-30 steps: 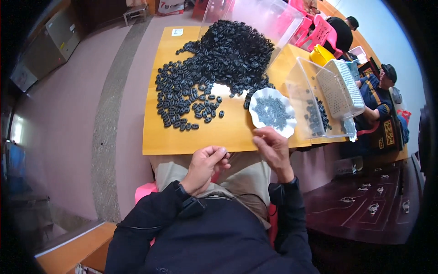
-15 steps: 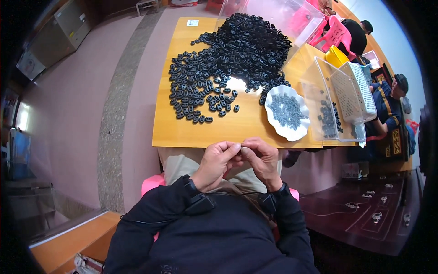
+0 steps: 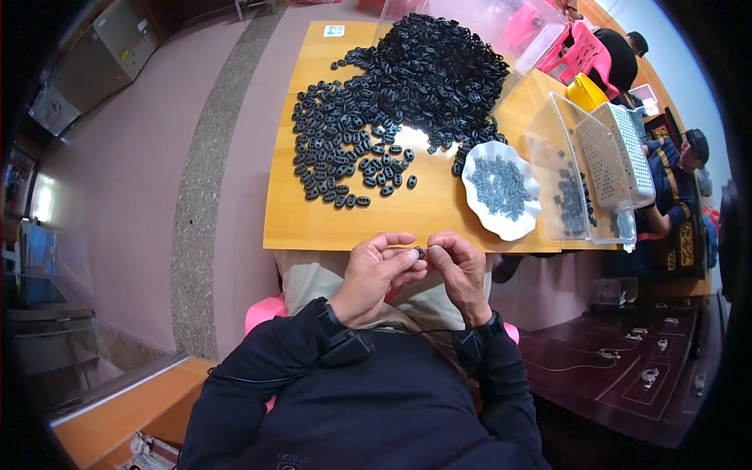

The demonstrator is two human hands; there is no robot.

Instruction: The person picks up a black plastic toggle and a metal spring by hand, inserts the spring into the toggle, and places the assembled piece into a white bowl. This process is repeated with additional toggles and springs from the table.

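Observation:
Just off the table's front edge, above my lap, my left hand point(image 3: 371, 276) pinches a small black plastic piece point(image 3: 421, 253) between thumb and fingers. My right hand point(image 3: 460, 274) is right beside it, thumb and forefinger pressed together close to the piece. Whatever those right fingertips hold is too small to make out. Beyond my hands lie loose black oval pieces with two holes point(image 3: 330, 157), spread over the table's left part. A large heap of black pieces point(image 3: 439, 70) rises behind them. A white scalloped bowl point(image 3: 479, 213) of tiny grey parts stands right of the hands.
The yellow wooden table point(image 3: 286, 227) fills the middle. On its right side stand a clear plastic box point(image 3: 560, 129) with some black pieces, a white perforated basket point(image 3: 624, 157) and a yellow container point(image 3: 585, 94). A large clear bin point(image 3: 540, 39) lies behind the heap. Other people sit at the right.
My right hand has drawn slightly right, opening a small gap between my fingertips. The black piece now shows in my left fingers. The whole view has shifted a little.

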